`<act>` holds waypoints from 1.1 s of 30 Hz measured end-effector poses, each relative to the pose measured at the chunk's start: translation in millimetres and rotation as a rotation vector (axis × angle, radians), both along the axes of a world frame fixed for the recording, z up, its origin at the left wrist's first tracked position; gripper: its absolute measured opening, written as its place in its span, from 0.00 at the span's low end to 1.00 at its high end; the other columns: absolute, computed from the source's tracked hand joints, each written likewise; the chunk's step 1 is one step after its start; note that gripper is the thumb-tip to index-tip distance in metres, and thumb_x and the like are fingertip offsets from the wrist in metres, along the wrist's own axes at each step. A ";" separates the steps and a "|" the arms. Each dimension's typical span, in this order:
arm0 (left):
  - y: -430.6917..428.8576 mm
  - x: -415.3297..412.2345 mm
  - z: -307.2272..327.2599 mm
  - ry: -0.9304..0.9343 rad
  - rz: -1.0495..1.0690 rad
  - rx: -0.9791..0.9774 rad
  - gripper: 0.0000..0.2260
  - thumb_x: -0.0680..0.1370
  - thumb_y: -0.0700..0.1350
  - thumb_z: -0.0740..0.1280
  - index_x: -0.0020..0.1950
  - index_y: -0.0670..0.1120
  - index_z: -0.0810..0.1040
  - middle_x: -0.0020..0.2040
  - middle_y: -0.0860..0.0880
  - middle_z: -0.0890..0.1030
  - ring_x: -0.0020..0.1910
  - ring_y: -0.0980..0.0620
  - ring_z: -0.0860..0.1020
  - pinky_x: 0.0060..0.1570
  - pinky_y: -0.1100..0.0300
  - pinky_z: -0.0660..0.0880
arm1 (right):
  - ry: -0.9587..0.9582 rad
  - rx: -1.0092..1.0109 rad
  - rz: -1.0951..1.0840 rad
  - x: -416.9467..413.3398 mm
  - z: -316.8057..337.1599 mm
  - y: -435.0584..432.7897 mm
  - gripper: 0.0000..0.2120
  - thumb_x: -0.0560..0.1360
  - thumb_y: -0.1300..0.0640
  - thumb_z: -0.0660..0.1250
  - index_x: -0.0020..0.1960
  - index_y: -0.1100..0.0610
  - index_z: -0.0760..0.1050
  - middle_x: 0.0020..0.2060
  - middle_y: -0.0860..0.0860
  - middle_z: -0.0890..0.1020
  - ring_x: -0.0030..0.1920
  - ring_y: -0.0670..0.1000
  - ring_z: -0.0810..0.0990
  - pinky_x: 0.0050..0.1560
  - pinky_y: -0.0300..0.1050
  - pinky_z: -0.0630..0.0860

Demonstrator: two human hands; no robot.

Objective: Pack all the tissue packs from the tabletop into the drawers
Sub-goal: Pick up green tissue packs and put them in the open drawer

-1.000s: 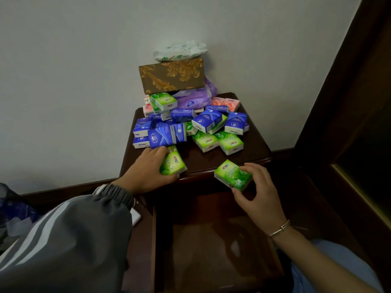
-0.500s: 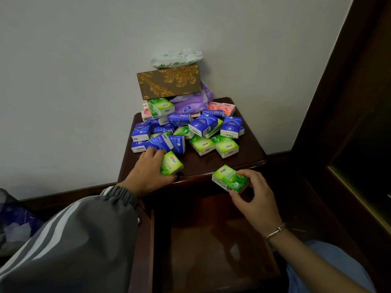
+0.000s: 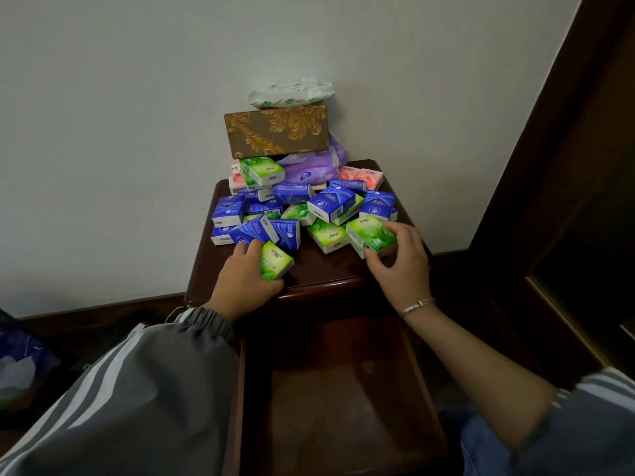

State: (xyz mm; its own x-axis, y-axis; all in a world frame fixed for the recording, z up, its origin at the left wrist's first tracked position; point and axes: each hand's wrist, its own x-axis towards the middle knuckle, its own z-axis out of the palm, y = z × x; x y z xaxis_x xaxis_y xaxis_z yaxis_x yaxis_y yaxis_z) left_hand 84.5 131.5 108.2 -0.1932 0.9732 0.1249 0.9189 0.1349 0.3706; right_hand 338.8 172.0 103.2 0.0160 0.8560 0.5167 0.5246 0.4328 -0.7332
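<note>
A pile of small tissue packs, blue (image 3: 331, 204), green (image 3: 328, 235) and pink (image 3: 367, 176), covers the dark wooden nightstand top (image 3: 326, 271). My left hand (image 3: 245, 280) grips a green pack (image 3: 275, 264) at the front left edge of the top. Fingers of my right hand (image 3: 400, 259) curl round another green pack (image 3: 369, 235) lying at the front right of the pile. Below the top, the drawer (image 3: 242, 389) stands pulled out, and its glossy floor shows no packs.
A gold patterned tissue box (image 3: 275, 134) stands at the back on a purple soft pack (image 3: 309, 168), with a white soft pack (image 3: 292, 94) on top. A white wall is behind. Dark wooden furniture (image 3: 567, 201) rises on the right. A dark bag (image 3: 20, 365) lies at the lower left.
My right hand has moved from the drawer's front up onto the tabletop and now grips a green pack in the pile. My left hand has stayed on its green pack.
</note>
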 end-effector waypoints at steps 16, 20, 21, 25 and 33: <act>-3.6 2.6 1.8 -0.023 0.024 0.068 0.30 0.68 0.57 0.72 0.64 0.45 0.66 0.58 0.43 0.74 0.55 0.43 0.75 0.49 0.52 0.72 | -0.301 -0.416 -0.175 -17.2 4.1 22.2 0.28 0.68 0.51 0.72 0.63 0.59 0.66 0.58 0.59 0.76 0.59 0.61 0.74 0.54 0.54 0.75; -4.5 0.4 10.3 -0.060 -0.026 0.011 0.30 0.68 0.62 0.71 0.61 0.47 0.67 0.56 0.46 0.77 0.52 0.45 0.76 0.46 0.55 0.70 | -0.203 -0.466 -0.126 0.2 8.6 11.0 0.24 0.66 0.51 0.73 0.56 0.59 0.69 0.53 0.57 0.79 0.54 0.60 0.78 0.50 0.53 0.77; -5.1 -0.2 13.4 -0.086 -0.033 -0.018 0.31 0.67 0.63 0.71 0.62 0.47 0.67 0.56 0.46 0.77 0.53 0.45 0.76 0.47 0.55 0.71 | -0.188 -0.471 -0.114 2.8 9.5 8.1 0.24 0.66 0.50 0.73 0.56 0.59 0.69 0.52 0.57 0.80 0.52 0.59 0.79 0.50 0.53 0.77; -13.8 1.6 20.3 -0.122 -0.017 -0.076 0.33 0.66 0.64 0.72 0.63 0.48 0.68 0.54 0.47 0.78 0.50 0.46 0.76 0.47 0.55 0.71 | -0.114 -0.488 -0.035 8.1 9.9 -5.8 0.23 0.66 0.51 0.74 0.55 0.57 0.69 0.50 0.54 0.80 0.49 0.54 0.80 0.46 0.49 0.78; -38.0 -0.8 19.3 -0.274 0.018 -0.018 0.30 0.67 0.60 0.73 0.63 0.49 0.67 0.52 0.52 0.75 0.48 0.50 0.75 0.49 0.54 0.74 | 0.009 -0.436 0.032 13.6 1.6 -29.7 0.24 0.67 0.52 0.75 0.58 0.55 0.69 0.46 0.46 0.77 0.45 0.47 0.77 0.39 0.38 0.72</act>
